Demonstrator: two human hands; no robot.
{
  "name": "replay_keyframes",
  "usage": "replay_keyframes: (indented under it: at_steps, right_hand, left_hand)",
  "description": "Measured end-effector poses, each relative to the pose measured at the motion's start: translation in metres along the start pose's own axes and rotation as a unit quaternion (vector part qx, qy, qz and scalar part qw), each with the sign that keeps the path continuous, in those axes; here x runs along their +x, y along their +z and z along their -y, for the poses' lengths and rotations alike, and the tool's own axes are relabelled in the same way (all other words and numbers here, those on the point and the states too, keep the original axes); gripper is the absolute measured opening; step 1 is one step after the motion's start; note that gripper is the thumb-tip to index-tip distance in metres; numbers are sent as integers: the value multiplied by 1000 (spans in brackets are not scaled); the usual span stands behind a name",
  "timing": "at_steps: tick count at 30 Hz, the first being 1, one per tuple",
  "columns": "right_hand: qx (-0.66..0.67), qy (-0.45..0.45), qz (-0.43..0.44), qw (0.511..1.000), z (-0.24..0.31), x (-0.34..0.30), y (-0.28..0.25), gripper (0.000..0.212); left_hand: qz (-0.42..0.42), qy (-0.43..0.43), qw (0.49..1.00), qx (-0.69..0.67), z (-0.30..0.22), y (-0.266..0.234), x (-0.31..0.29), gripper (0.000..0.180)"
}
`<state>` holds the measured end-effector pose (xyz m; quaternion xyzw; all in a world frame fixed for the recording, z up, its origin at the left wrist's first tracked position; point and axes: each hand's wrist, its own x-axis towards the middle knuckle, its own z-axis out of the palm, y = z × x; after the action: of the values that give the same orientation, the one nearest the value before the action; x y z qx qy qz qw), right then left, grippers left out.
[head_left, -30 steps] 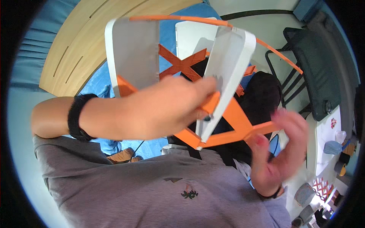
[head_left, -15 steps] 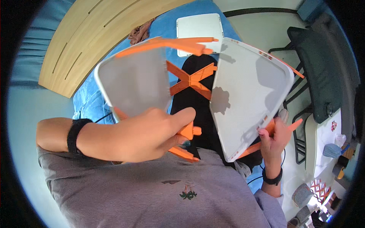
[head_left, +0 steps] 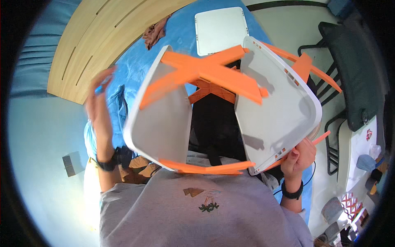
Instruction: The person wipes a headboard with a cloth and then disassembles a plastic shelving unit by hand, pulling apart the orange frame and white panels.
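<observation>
Two white rounded panels, the left one and the right one, stand tilted over my lap. An orange X-shaped brace spans their far side, and another orange brace crosses the near side by my shirt. Lower down between the panels shows a further orange X piece. My right hand is closed on the right panel's near corner, beside an orange strip sticking out. My left hand, blurred, is raised left of the left panel, apart from it, fingers stretched and holding nothing.
A third white panel lies on the blue bed cover. Next to it are a brown cloth and a wooden headboard. At the right stand a dark chair and a white table.
My left hand has let go of an orange piece near my front and swung out to the left. The left panel has tilted steeper, and the orange X now shows across the far side.
</observation>
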<state>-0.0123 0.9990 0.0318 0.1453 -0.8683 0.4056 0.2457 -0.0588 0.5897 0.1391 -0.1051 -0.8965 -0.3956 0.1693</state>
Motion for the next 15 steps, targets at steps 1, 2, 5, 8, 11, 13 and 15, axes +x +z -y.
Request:
replay_keyframes:
  at_steps: [1, 2, 5, 8, 11, 13, 15]
  right_hand:
    - [15, -11, -8, 1000, -1, -3, 1, 45]
    - [35, -4, -22, 999, -2, -6, 1, 41]
    - [6, -29, -34, 999, -2, -15, 1, 33]
    - [-16, -34, -54, 998, 1, -20, -3, 25]
    - [-13, 5, -81, 997, 4, -23, -2, 28]
    - [-23, 34, -97, 994, 3, -22, 2, 29]
    - [-17, 13, -94, 995, 1, -21, 6, 28]
  left_hand:
    - [38, -84, 996, 14, 25, 5, -1, 44]
    - [82, -131, 988, -8, 52, 17, -5, 44]
    - [199, -255, 946, -31, 127, 58, -30, 43]
    - [236, -343, 909, 17, 181, 71, -69, 42]
    - [226, -396, 889, 47, 214, 60, -98, 41]
    - [208, -421, 881, 58, 225, 47, -111, 40]
    - [190, -441, 875, 64, 229, 35, -121, 39]
